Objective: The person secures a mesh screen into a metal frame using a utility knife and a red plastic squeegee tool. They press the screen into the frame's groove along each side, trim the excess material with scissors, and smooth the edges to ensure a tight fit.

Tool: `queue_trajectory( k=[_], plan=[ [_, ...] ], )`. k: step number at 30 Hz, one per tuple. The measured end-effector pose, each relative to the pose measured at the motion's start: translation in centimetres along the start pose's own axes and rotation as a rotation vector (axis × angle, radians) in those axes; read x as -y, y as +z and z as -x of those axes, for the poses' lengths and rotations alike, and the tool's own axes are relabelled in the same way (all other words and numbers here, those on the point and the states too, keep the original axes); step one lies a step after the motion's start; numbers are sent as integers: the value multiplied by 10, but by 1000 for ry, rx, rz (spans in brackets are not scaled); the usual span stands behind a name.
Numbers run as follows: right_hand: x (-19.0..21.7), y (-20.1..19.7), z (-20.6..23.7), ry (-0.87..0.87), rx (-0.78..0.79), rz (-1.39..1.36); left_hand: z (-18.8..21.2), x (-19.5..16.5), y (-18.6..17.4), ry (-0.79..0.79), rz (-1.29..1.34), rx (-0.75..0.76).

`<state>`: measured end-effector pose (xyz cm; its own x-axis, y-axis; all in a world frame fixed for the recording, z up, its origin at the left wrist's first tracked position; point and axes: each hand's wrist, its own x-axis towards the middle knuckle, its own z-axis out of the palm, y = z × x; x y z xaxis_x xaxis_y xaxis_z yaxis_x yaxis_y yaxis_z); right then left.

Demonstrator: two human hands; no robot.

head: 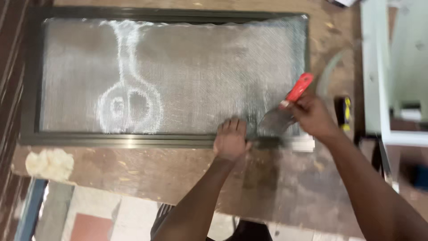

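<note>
A dark metal frame with grey wire mesh stretched over it lies flat on a worn wooden table. My left hand presses down on the mesh at the frame's near rail, fingers together. My right hand grips a putty knife with a red handle. Its wide metal blade meets the mesh and the near rail just right of my left hand. The mesh carries a whitish looped smear at its left half.
A pale lump of putty or cloth sits at the table's near left corner. A black and yellow tool lies right of the frame. A white frame structure stands at the right. Tiled floor shows below the table edge.
</note>
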<state>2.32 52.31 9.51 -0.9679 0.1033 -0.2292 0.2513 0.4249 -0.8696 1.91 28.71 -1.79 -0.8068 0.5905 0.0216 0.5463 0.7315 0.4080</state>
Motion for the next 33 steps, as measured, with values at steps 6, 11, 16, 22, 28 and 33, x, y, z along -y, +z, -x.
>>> queue_trajectory(
  k=[6,11,16,22,28,33],
  plan=[
    [-49,21,-71,-46,392,-72,6,9,14,-60,38,-145],
    [-40,30,-103,136,603,57,3,7,8,-69,-8,-169],
    [-40,18,-77,2,587,13,7,5,8,-112,-27,-62],
    [-58,3,-74,220,529,31,4,6,6,-111,-83,-87],
    [-62,-22,-75,239,411,52,0,2,1,-119,-82,10],
    [-70,-21,-75,245,589,45,1,1,-2,-160,-64,91]
  ],
)
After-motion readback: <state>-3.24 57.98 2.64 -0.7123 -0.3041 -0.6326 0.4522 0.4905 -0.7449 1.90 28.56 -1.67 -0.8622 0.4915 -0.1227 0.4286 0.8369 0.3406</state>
